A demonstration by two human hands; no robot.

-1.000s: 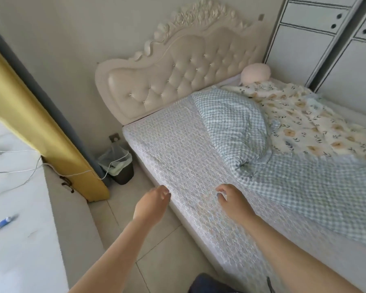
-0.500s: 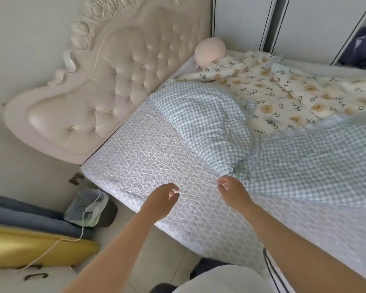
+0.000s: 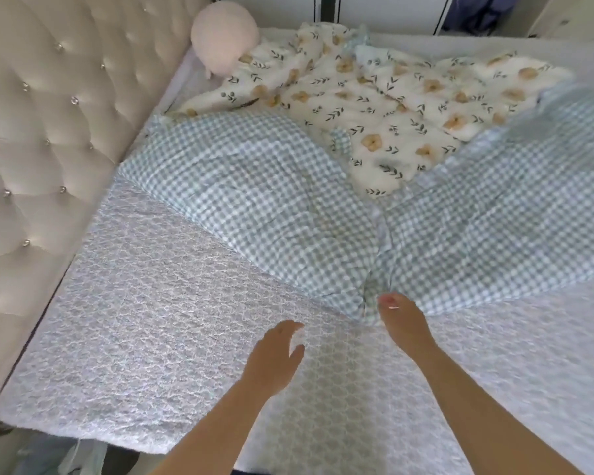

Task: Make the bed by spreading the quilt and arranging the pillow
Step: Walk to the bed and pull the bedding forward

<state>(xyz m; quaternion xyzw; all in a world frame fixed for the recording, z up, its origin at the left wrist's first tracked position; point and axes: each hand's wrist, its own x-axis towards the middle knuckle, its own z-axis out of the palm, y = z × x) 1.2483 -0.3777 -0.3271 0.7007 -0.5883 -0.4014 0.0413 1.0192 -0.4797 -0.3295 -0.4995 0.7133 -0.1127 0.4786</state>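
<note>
The bed (image 3: 134,354) carries a white cover with a raised lattice texture, and most of its near half lies bare. A cream tufted headboard (image 3: 48,132) with studded buttons stands along the left edge of the view.

Quilt (image 3: 271,207): blue-and-white gingham, bunched across the middle and far side of the bed. One lobe runs from the headboard towards the centre, and a second lobe spreads off to the right, where it is blurred. The two lobes meet in a gathered fold near the middle of the bed. Beyond them the quilt is turned over, exposing its floral side (image 3: 374,97), white with orange flowers and dark leaves.

Round pink pillow (image 3: 223,39): at the far corner, against the headboard and touching the floral side of the quilt.

Right hand (image 3: 405,323): extended to the gathered fold, with the thumb tip on the gingham cloth. The remaining fingers are hidden beneath the hand, so I cannot tell whether it grips the quilt or only touches it.

Left hand (image 3: 275,358): over the bare bed cover, just left of the right hand and apart from the quilt. The fingers are relaxed, the thumb is spread, and it holds nothing.

White wardrobe doors (image 3: 374,8) stand behind the bed, with a dark blue garment (image 3: 477,12) beside them.
</note>
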